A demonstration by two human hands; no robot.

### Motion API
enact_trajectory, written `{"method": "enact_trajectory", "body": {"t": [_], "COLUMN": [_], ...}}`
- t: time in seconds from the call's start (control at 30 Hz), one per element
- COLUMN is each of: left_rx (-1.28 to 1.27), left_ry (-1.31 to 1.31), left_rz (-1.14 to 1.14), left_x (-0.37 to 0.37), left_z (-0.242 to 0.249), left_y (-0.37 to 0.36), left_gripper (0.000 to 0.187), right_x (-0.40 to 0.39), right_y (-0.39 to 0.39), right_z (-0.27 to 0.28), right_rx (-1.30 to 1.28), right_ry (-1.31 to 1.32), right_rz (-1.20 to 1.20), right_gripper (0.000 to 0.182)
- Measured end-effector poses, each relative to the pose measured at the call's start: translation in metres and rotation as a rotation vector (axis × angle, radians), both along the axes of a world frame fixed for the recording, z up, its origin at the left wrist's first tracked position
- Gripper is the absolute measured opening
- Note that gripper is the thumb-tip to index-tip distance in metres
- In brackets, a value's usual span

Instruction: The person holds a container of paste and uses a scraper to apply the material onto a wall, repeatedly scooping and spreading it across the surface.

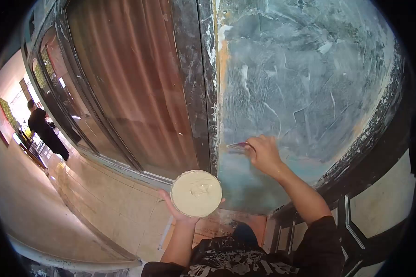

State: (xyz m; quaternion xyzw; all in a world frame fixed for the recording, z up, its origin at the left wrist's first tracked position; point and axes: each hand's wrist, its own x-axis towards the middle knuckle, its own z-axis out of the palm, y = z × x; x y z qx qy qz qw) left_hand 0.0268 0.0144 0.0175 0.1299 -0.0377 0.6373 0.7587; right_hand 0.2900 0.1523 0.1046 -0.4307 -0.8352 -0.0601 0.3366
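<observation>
My left hand [176, 211] holds up a round tub [196, 194] of pale cream paste from below, its fingers wrapped round the sides. The paste is mostly smooth, with a rough dent near its middle. My right hand [263, 152] is closed on the handle of a small scraper [237, 145]. The scraper's blade points left, at the lower left part of a blue-grey smeared wall panel [291, 92], close to the panel's edge strip. Whether the blade touches the surface cannot be told.
Left of the panel stands a dark frame [194, 78] with white smears, then glass with a brown curtain [129, 83]. A person in dark clothes [46, 129] stands far left on the tiled floor [111, 198]. Dark furniture with pale panels [379, 203] is at right.
</observation>
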Motion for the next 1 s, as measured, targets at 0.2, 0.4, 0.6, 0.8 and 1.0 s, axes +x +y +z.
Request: {"method": "enact_trajectory", "body": {"t": [0.2, 0.4, 0.6, 0.8, 1.0], "left_rx": [-0.047, -0.05, -0.025, -0.052, -0.075], "left_ry": [0.078, 0.123, 0.065, 0.1, 0.098], "left_rz": [0.111, 0.142, 0.129, 0.15, 0.135], "left_x": [-0.016, -0.025, -0.035, -0.039, -0.039], "left_z": [-0.002, -0.003, -0.01, -0.007, -0.011], "left_y": [-0.006, -0.005, -0.004, -0.003, -0.001], "left_gripper": [0.12, 0.119, 0.118, 0.119, 0.119], "right_x": [-0.017, -0.022, -0.03, -0.031, -0.031], "right_y": [0.013, 0.024, 0.034, 0.031, 0.024], "right_z": [-0.04, -0.063, -0.07, -0.065, -0.078], "right_rx": [-0.088, -0.106, -0.117, -0.076, -0.108], "right_ry": [-0.026, -0.021, -0.048, 0.007, 0.003], "right_rz": [-0.141, -0.2, -0.215, -0.202, -0.223], "right_gripper": [0.002, 0.003, 0.004, 0.005, 0.006]}}
